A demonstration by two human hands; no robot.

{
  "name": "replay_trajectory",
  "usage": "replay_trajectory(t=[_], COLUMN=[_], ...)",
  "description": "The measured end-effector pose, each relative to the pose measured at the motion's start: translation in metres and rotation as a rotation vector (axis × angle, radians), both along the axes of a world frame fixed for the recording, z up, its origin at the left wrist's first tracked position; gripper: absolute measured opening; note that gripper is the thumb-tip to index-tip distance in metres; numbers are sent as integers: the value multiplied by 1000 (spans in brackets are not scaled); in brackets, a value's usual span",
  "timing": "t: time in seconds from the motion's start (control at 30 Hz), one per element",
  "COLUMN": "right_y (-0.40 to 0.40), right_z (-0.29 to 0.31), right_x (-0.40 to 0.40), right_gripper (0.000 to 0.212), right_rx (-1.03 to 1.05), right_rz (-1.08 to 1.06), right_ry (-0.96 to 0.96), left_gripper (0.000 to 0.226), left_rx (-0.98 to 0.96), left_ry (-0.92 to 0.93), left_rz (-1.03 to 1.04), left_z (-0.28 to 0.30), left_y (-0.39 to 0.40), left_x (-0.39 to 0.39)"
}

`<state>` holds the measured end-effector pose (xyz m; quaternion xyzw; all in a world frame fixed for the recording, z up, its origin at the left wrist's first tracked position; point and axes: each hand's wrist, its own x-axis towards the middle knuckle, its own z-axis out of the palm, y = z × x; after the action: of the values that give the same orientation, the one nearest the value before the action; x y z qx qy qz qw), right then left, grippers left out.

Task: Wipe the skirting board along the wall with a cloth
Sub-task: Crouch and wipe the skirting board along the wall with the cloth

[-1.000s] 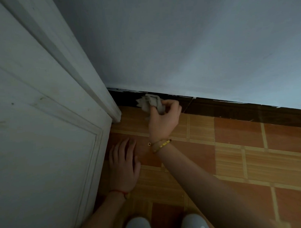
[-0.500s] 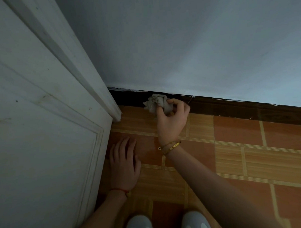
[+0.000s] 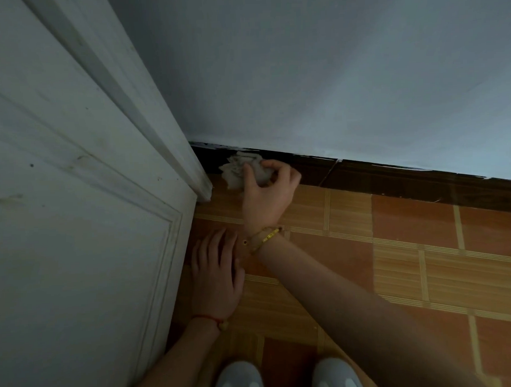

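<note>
Near the frame's centre, the right hand (image 3: 267,193) is gripping a crumpled pale cloth (image 3: 242,170), pressing it against the dark brown wooden skirting board (image 3: 393,178) beside the white door frame (image 3: 171,132). The left hand (image 3: 216,277) is lying flat, fingers spread, on the orange tiled floor (image 3: 410,260), probably bracing the crouch.

Door frame (image 3: 200,183) leftward — skirting board (image 3: 393,180) rightward unobstructed

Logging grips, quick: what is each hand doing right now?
Left hand: open, flat on the floor.
Right hand: fingers gripping the cloth against the skirting board.
</note>
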<state>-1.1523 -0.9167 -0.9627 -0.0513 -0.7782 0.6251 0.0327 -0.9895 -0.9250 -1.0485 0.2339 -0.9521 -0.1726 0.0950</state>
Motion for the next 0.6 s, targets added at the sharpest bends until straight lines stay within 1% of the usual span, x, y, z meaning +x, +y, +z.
replay_trajectory(t=[0.1,0.2,0.33,0.43,0.6], right_y=[1,34,63,47,-9], right_z=[1,-6,-11,-13,0], right_x=[-4,-16,-27,-21,-3], right_gripper=[28,26,27,29,36], right_rx=[-24,18,-5,-35,-77], right_rz=[-35,-127,-221,-220,-112], right_ry=[-44,-54,-64,-94,-194], left_gripper=[51,51,50,51,50], left_rx=[-5,2,22,14,-5], left_ry=[4,4,10,10,-11], left_rz=[-6,-10,-4,-1,-7], left_z=[-1,-1,-1,-1,-1], left_y=[0,-1,0,-1,0], left_x=[0,0,0,0,0])
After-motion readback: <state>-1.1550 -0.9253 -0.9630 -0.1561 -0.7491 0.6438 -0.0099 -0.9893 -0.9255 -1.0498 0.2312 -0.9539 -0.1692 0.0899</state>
